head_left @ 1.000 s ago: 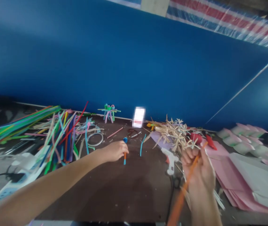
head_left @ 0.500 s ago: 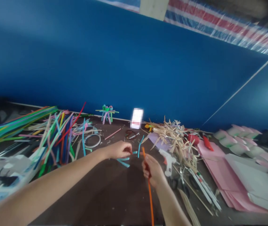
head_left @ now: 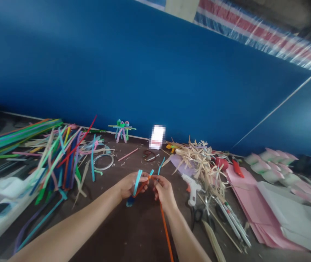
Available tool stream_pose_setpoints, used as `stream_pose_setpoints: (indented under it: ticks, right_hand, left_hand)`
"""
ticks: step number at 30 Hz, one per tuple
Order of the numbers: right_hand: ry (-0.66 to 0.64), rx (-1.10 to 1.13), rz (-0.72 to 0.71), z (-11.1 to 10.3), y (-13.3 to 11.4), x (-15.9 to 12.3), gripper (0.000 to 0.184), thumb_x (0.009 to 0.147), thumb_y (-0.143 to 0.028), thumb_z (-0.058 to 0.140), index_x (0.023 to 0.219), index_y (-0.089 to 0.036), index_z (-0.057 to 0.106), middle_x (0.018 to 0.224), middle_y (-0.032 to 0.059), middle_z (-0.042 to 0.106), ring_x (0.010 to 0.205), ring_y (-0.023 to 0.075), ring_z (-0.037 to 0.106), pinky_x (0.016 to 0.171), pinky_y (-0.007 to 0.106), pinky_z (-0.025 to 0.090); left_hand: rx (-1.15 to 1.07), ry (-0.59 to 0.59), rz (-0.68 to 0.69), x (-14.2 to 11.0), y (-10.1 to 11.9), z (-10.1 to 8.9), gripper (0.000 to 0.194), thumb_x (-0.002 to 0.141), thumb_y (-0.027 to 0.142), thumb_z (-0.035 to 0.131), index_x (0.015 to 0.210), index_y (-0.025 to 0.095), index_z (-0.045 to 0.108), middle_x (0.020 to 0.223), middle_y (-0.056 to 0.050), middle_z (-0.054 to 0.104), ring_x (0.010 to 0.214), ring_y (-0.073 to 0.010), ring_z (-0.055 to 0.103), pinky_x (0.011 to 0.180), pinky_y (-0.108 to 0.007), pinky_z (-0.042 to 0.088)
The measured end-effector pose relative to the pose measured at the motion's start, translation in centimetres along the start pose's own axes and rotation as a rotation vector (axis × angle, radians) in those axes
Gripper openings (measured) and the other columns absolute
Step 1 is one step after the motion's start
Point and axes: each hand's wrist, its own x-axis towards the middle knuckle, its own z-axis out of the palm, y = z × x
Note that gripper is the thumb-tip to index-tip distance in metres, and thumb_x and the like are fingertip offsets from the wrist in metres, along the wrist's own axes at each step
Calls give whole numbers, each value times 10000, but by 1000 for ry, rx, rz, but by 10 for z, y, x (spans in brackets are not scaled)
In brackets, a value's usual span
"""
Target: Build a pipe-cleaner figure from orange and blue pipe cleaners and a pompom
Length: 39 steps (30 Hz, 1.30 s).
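Note:
My left hand (head_left: 134, 185) is closed around bent light-blue pipe cleaners (head_left: 137, 182), whose loops stick out above and below the fingers. At its fingertips the orange pipe cleaner (head_left: 165, 227) crosses a blue end. My right hand (head_left: 164, 190) pinches this orange length close beside the left fingertips, and its long tail hangs down toward the table's near edge. Just beyond the right hand lies a short blue pipe cleaner piece (head_left: 160, 165). How the orange and blue strands are joined is too small to tell.
Loose pipe cleaners (head_left: 70, 156) and a power strip (head_left: 10, 218) lie left. Behind are a wire ring (head_left: 104, 162), a small pipe-cleaner figure (head_left: 122, 131) and a bright blurred screen (head_left: 157, 137). Rightward sit a glue gun (head_left: 192, 187), scissors (head_left: 206, 209) and pink sheets (head_left: 249, 196).
My hands have come together. The left now holds the blue pieces upright, and the right has brought the orange pipe cleaner's end against them. The view has shifted slightly.

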Motion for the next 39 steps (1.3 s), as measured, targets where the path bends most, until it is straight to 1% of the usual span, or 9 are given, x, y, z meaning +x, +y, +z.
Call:
stream_pose_setpoints:
  ticks: [5,12,17,21,24,26,29,33,39]
  right_hand:
    - [37,-70,-45,2,-4,-3,251,682,-345,530,805,-134,586,395,-90,419,274,33,321,267,145,254]
    - [41,-93,-55,2,-6,-3,227,685,-331,541,786,-136,600,357,-93,394,285,43,309,267,147,245]
    - [28,-94,-75,1,-6,-2,206,686,-313,544,781,-140,602,356,-94,390,284,41,307,268,144,239]
    - [26,-86,-57,2,-6,-1,183,677,-304,542,744,-140,589,361,-93,401,279,39,316,270,142,249]
    - [47,-54,-51,3,-5,-1,167,671,-303,536,701,-141,562,398,-78,453,279,38,354,284,143,271]
    - [64,-38,-45,4,-4,0,162,665,-305,538,688,-145,542,444,-64,494,286,38,379,287,142,271]
    - [61,-40,-43,5,-2,0,159,656,-304,553,675,-148,534,433,-69,484,277,32,351,280,141,240]
    - [52,-34,-52,6,-3,-2,176,662,-323,560,676,-149,536,387,-85,441,271,30,307,281,145,216]
    - [40,-42,-67,6,-9,-4,223,654,-371,574,692,-152,561,398,-80,446,286,38,321,297,160,238]
  left_hand:
    - [18,41,-6,-2,2,4,272,596,270,690,761,138,518,585,19,564,492,-90,543,447,-188,411]
    - [121,87,11,-3,3,5,269,600,312,687,739,147,525,567,33,540,475,-86,526,448,-202,425]
    - [137,134,-2,-5,6,8,321,587,285,691,847,156,557,572,38,543,482,-91,527,455,-207,424]
    - [139,180,-10,-7,8,10,344,554,269,706,849,140,585,559,31,550,487,-98,524,460,-213,415]
    - [162,213,-4,-7,7,9,348,549,273,704,849,128,602,562,20,563,514,-105,530,484,-217,417]
    - [190,218,23,-7,6,8,346,557,282,693,852,119,615,564,13,569,527,-104,526,502,-215,414]
    - [263,232,83,-7,5,8,328,575,299,664,843,113,632,510,29,541,472,-90,476,469,-203,370]
    - [395,219,164,-8,8,9,305,588,310,636,815,106,649,455,49,496,405,-65,372,426,-195,279]
    - [443,79,176,-9,11,11,314,632,348,607,832,108,645,379,82,390,353,-47,258,382,-190,165]
